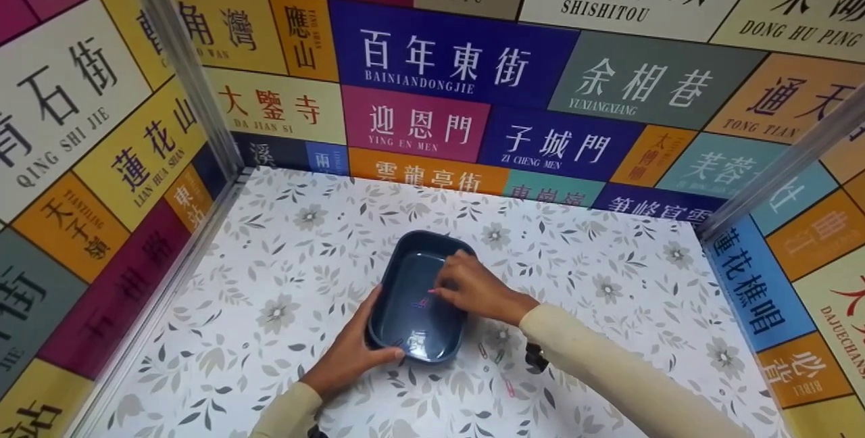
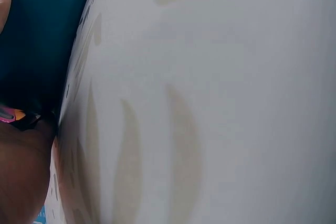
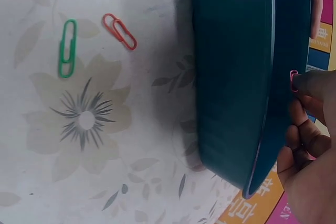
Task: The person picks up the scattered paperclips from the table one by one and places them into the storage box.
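A deep blue rectangular dish (image 1: pixel 386 289) with rounded corners stands on the patterned tabletop. At its near left corner my left hand (image 1: pixel 351 350) holds the wall, thumb at the rim; in the left wrist view only parts of this hand show beside the dish (image 2: pixel 44 40). My right hand (image 1: pixel 476 286) is over the dish's right side, pinching a pink paper clip (image 3: pixel 294 80) between thumb and finger. Inside the dish lie small pink and blue paper clips (image 1: pixel 420 303), too small to make out singly.
Right of the dish, on the table, lie a red paper clip (image 3: pixel 119 31), a green paper clip (image 3: pixel 67 48) and a pink paper clip (image 1: pixel 509 388). Panels with coloured street-name signs (image 1: pixel 459 53) stand along the back and sides of the table (image 1: pixel 284 255).
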Tool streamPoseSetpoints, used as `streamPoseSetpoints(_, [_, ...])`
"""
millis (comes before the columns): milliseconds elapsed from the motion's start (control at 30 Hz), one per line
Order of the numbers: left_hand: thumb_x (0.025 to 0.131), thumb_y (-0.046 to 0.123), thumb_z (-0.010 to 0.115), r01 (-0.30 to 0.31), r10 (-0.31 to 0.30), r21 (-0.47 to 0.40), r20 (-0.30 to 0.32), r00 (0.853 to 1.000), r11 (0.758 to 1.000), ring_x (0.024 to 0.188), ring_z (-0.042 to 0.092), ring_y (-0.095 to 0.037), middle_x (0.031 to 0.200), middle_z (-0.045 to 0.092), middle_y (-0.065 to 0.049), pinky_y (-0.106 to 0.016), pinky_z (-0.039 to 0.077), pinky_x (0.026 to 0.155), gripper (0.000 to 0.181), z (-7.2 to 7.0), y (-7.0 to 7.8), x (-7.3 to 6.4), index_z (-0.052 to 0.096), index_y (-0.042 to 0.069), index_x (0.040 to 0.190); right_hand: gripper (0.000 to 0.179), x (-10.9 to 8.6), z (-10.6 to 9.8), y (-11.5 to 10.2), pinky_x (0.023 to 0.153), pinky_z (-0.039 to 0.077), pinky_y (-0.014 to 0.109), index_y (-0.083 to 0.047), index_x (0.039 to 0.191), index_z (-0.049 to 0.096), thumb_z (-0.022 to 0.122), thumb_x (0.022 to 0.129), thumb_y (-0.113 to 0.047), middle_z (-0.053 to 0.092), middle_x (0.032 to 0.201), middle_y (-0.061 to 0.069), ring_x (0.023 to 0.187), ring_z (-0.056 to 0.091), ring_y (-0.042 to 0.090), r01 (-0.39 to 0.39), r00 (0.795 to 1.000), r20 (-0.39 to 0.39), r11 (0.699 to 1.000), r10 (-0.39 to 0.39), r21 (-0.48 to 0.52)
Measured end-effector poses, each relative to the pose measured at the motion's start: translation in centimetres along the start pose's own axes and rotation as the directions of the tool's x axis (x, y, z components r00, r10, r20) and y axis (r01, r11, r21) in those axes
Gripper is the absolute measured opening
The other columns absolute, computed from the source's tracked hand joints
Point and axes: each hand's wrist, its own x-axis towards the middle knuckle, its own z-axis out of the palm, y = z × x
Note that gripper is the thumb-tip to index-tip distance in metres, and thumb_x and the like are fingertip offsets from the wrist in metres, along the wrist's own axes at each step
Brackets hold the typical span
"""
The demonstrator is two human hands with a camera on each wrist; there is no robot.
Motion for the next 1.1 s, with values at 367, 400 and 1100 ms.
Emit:
streamPoseSetpoints(367, [0.086, 0.030, 0.097, -0.017, 0.017, -0.017, 0.003, 1.000, 1.000, 0.168, 0.017, -0.032, 0.184, 0.017, -0.006, -0.056, 0.012, 0.135, 0.125, -0.1, 0.0, -0.1, 0.013, 0.022, 0.179, 0.008, 1.2, 0.1, -1.0, 0.093, 0.051, 0.047, -0.007, 0.097, 0.085, 0.083, 0.098, -0.015, 0.074, 0.094, 0.007, 0.090, 0.064, 0.025, 0.028, 0.997, 0.077, 0.999, -0.027, -0.018])
streamPoseSetpoints(400, [0.086, 0.030, 0.097, -0.018, 0.018, -0.018, 0.003, 1.000, 1.000, 0.168, 0.017, -0.032, 0.184, 0.016, -0.005, -0.056, 0.012, 0.135, 0.125, -0.1, 0.0, -0.1, 0.013, 0.021, 0.179, 0.009, 1.3, 0.2, -1.0, 0.094, 0.051, 0.047, -0.007, 0.097, 0.085, 0.083, 0.099, -0.016, 0.074, 0.094, 0.006, 0.090, 0.064, 0.024, 0.028, 0.996, 0.085, 0.999, -0.026, -0.017])
streamPoseSetpoints(1100, [0.085, 0.032, 0.097, -0.045, 0.045, -0.043, 0.013, 0.999, 0.998, 0.166, 0.023, -0.034, 0.183, 0.020, -0.010, -0.056, 0.015, 0.133, 0.128, -0.1, -0.4, 0.1, 0.012, 0.016, 0.179, 0.015, 2.2, 2.7, -2.2, 0.079, 0.048, 0.039, -0.012, 0.086, 0.084, 0.085, 0.097, -0.023, 0.071, 0.086, 0.002, 0.083, 0.054, 0.019, 0.107, 0.988, 0.114, 0.993, -0.100, -0.058])
